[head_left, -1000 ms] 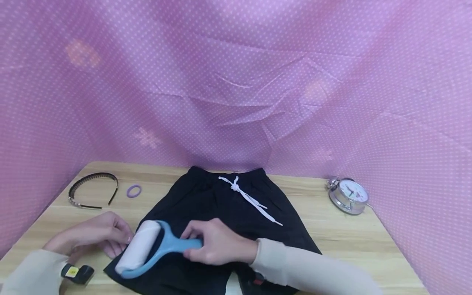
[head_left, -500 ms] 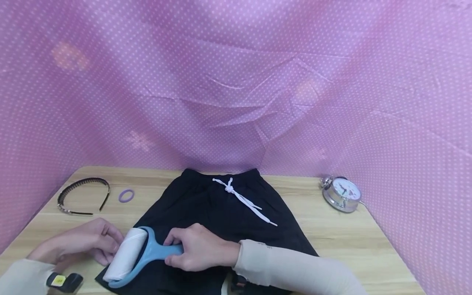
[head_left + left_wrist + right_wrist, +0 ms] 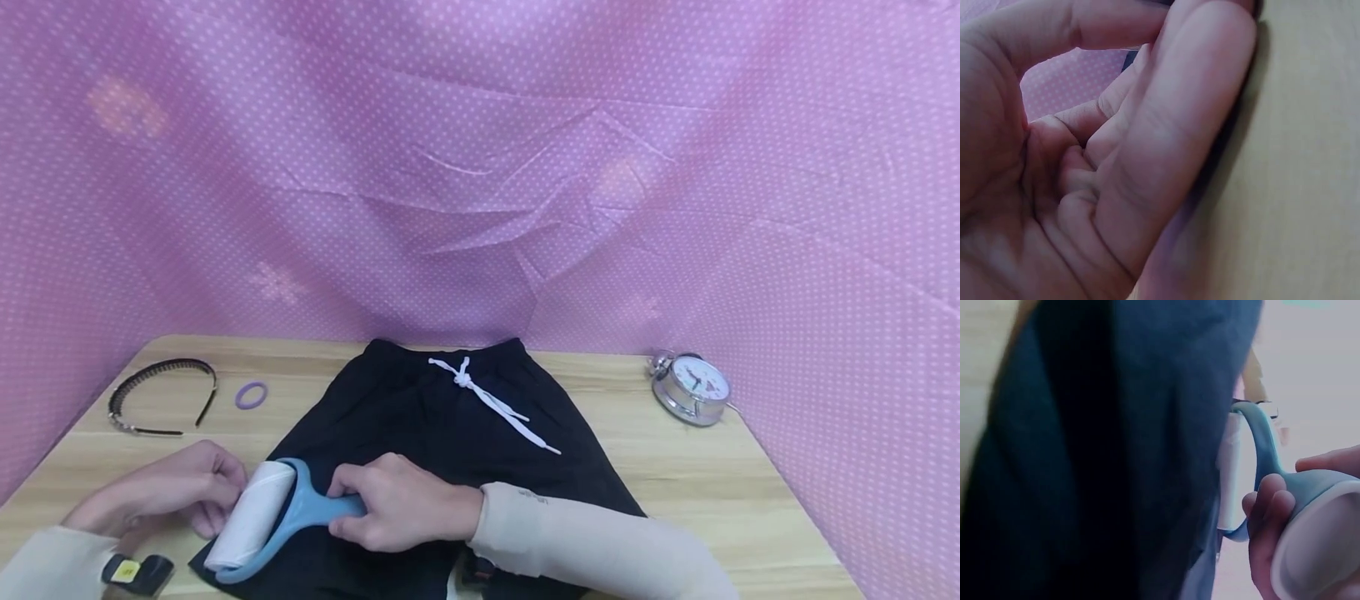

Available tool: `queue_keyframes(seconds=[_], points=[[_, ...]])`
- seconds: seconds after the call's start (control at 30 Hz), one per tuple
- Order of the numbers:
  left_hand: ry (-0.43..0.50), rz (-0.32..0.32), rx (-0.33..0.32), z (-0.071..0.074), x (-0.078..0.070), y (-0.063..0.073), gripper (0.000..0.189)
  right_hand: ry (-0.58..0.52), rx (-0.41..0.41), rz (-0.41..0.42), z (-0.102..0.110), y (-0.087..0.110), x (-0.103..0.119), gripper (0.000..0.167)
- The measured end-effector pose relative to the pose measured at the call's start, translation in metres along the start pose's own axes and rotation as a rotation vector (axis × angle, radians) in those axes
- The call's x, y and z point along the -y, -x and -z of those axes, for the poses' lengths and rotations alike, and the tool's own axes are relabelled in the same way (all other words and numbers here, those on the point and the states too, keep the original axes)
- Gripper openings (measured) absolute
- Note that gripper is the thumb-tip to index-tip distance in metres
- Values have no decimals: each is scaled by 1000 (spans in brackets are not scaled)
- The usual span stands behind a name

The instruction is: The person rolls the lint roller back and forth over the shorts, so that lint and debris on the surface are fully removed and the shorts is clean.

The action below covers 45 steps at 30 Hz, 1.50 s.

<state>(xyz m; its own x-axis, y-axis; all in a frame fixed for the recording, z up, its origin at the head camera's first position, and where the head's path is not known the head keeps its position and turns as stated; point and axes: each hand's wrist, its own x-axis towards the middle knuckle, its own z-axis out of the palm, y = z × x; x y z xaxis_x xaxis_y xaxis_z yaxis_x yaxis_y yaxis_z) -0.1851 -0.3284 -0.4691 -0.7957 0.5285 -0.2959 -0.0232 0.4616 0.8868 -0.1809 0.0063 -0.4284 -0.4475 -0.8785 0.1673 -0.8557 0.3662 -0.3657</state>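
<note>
Black shorts with a white drawstring lie spread on the wooden table. My right hand grips the blue handle of a lint roller, its fingers curled round it in the right wrist view. The white roll rests on the left leg of the shorts, near the hem. Just left of the roll, my left hand pinches the side edge of that leg. In the left wrist view its thumb and fingers meet at the top, and the pinched cloth is mostly hidden.
A dark headband and a purple ring-shaped band lie at the left of the table. A silver alarm clock lies tilted back at the right. Pink dotted cloth hangs behind and along both sides.
The whole head view has shifted, so everything appears farther left. The lint roller stays near the left leg's hem with at most a small movement. Both hands keep their hold.
</note>
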Motion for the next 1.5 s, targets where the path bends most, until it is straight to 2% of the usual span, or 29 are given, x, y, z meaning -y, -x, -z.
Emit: queue_keyframes(seconds=[0.23, 0.7, 1.07, 1.5], points=[[-15, 30, -20, -1, -2, 3, 16, 7, 10, 14, 1, 0, -1, 19], [-11, 52, -28, 2, -2, 0, 18, -44, 26, -4, 10, 17, -9, 19], [4, 31, -10, 2, 1, 0, 18, -63, 33, -22, 15, 34, -16, 18], [-1, 28, -19, 2, 0, 0, 19, -97, -2, -54, 25, 52, -27, 14]])
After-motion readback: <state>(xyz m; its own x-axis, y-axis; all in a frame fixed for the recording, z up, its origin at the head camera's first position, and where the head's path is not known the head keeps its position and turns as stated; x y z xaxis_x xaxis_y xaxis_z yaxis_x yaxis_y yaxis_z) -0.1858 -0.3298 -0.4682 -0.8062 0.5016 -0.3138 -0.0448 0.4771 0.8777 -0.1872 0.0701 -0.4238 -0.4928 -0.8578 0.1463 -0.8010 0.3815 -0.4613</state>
